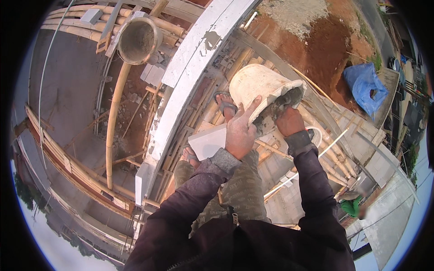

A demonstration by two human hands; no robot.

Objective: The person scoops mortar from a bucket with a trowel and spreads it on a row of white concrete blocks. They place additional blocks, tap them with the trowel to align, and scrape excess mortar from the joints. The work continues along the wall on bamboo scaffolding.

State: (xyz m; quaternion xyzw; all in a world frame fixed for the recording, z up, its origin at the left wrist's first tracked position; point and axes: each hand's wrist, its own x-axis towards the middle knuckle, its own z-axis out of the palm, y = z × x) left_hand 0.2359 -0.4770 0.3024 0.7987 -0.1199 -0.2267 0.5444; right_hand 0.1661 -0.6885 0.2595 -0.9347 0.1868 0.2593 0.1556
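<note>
Head view: looking down from high bamboo scaffolding (113,122) beside a white curved wall top (199,49), with the ground far below.
Bucket: one pale mortar-stained bucket (257,86) is being held out in front of the person's chest, tipped so its mouth is facing down and to the right, grey mortar clinging inside.
Left hand: the left hand (239,131) is pressing flat against the bucket's underside, fingers spread, index finger pointing up along the wall.
Right hand: the right hand (289,119) is curling closed over the bucket's rim, fingers gripping the edge by the mortar.
Doing it well: by my judgement, the lower hand should be carrying the weight while the rim hand is steering the tilt, slowly, so nothing is slopping off the scaffold; feet should be staying planted on the poles.
Counts: two hands on one bucket; a second, empty grey bucket (138,40) is sitting up on the wall; two sandalled feet (226,106); one white block (208,141) near the knees; one blue tarp (365,88) on the ground.
</note>
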